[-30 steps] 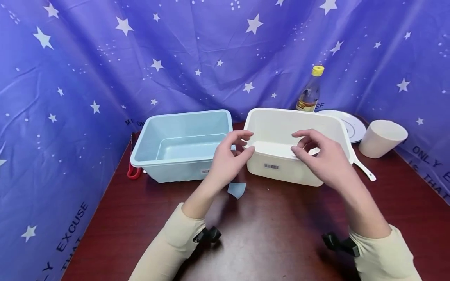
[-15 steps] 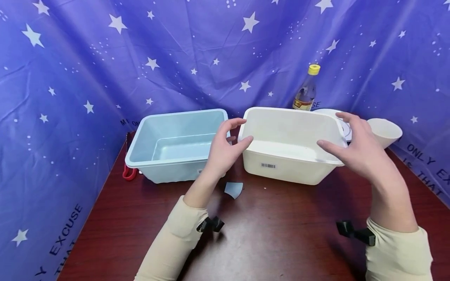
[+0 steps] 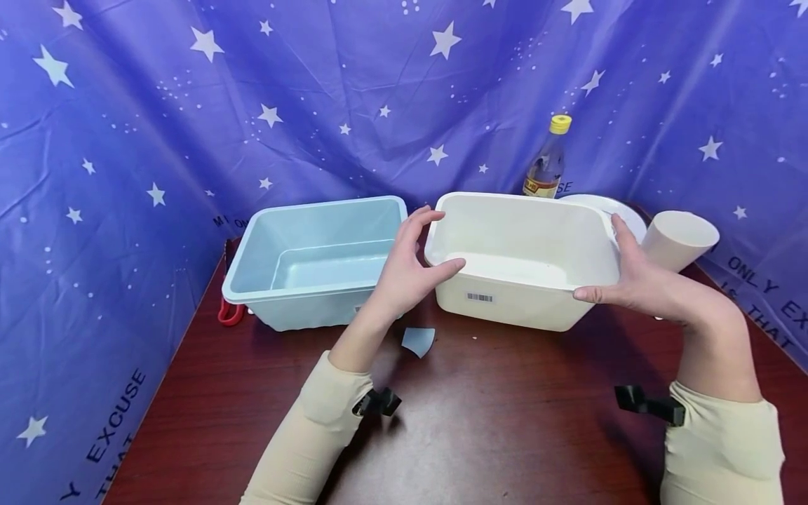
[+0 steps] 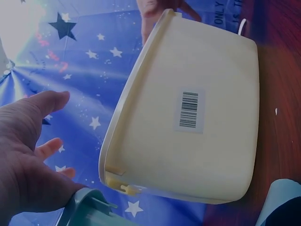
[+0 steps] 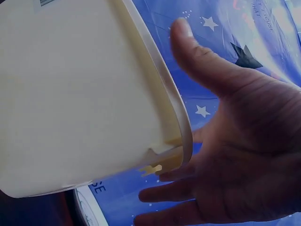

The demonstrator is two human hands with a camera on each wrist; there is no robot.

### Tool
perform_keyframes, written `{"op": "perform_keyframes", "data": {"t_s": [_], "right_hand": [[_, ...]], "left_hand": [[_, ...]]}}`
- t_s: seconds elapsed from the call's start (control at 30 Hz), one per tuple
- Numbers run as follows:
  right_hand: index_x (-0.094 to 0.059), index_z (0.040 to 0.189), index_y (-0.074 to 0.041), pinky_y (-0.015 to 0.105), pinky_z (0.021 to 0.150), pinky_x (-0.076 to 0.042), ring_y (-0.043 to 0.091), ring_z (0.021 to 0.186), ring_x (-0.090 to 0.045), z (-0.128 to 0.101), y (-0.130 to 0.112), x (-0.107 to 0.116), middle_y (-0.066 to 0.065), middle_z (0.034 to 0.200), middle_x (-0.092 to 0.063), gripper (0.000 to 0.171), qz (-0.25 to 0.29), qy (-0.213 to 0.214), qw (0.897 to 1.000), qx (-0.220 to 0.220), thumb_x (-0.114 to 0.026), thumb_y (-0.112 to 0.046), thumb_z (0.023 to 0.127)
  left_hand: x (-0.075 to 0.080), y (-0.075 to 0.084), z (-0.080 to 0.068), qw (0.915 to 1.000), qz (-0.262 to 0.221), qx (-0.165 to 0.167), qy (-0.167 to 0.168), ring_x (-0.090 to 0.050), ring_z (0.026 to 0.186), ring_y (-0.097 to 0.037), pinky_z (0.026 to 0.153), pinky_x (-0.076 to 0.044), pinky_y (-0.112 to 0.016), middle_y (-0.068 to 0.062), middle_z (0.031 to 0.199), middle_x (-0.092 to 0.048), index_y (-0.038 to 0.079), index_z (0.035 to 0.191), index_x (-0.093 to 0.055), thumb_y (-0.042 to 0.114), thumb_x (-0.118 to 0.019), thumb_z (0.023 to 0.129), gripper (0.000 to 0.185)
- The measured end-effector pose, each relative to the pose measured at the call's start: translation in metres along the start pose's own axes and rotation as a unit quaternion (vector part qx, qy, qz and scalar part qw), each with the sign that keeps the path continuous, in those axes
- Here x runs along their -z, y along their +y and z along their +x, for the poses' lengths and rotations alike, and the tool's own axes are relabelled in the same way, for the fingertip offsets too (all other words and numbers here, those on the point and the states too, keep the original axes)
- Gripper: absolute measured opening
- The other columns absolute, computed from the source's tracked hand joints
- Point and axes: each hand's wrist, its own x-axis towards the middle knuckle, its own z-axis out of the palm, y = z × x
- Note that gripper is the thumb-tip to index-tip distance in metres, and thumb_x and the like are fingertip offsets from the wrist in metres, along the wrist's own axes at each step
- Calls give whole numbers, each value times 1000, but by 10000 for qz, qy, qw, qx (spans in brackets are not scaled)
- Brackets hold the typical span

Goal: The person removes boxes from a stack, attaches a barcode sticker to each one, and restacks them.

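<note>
A cream-white plastic bin (image 3: 505, 301) with a barcode label on its front stands right of centre on the table. At its right end is my right hand (image 3: 644, 280), thumb by the front corner and fingers reaching along the end wall. The right wrist view shows that hand's fingers straight under the rim and its thumb spread away from the wall. My left hand (image 3: 407, 270) hovers at the bin's left end, thumb and fingers spread apart around the corner. Close behind the left hand stands a light-blue bin (image 3: 315, 301), which it partly covers.
A light-blue scrap (image 3: 419, 341) lies on the red-brown table (image 3: 480, 421) before the bins. Behind the white bin are a yellow-capped bottle (image 3: 546, 165) and a white plate (image 3: 621, 207). A white cup (image 3: 684, 231) stands at right. A red handle (image 3: 230, 312) shows at far left.
My right hand has moved right, from above the white bin's front rim to its right end, and spread. My left hand has opened wider at the left end. The view has turned slightly.
</note>
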Motion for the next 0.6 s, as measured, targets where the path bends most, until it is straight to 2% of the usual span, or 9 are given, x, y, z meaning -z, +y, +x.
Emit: {"op": "perform_keyframes", "data": {"t_s": [0.17,0.3,0.37,0.47,0.53,0.6], "right_hand": [[31,154,-12,69,111,-14,53,140,-9,1,3,0,32,160,15,132,164,-8,9999,-18,-82,-21,86],[30,154,-10,68,107,-20,55,134,-17,1,7,2,39,156,5,132,58,6,10000,-72,-82,-20,85],[27,154,-10,60,106,-26,53,132,-22,0,9,4,39,155,-2,130,9,23,10000,-94,-82,-20,85],[21,156,-9,40,101,-33,49,129,-27,0,12,6,36,153,-9,125,37,59,10000,-13,-81,-19,86],[23,156,-8,39,101,-34,49,131,-24,-1,14,7,35,155,-6,123,52,-40,9999,-109,-79,-22,88],[24,155,-7,43,102,-34,50,133,-21,0,17,10,36,156,-2,120,80,-168,9997,-145,-75,-24,91]], "left_hand": [[-6,2,-2,9993,298,145,-177,-20,149,-15,117,-25,-44,-4,164,-21,18,147,-46,24,-85,81,77],[-15,1,-5,9985,351,269,-309,-13,151,-19,117,-25,-52,-3,167,-10,24,151,-41,27,-85,81,82],[-20,-1,-6,9979,377,409,-319,-9,152,-20,116,-25,-54,-2,168,-4,26,153,-38,28,-85,81,85],[-25,-4,-7,9971,383,615,-251,-5,153,-21,116,-25,-55,-3,168,1,25,156,-33,28,-85,81,91],[-27,-5,-7,9964,386,732,-170,-6,153,-22,116,-25,-54,-4,168,1,25,157,-29,28,-84,81,93],[-29,-6,-6,9963,362,770,-81,-8,153,-22,116,-25,-54,-5,168,0,25,158,-27,27,-84,82,95]]}}
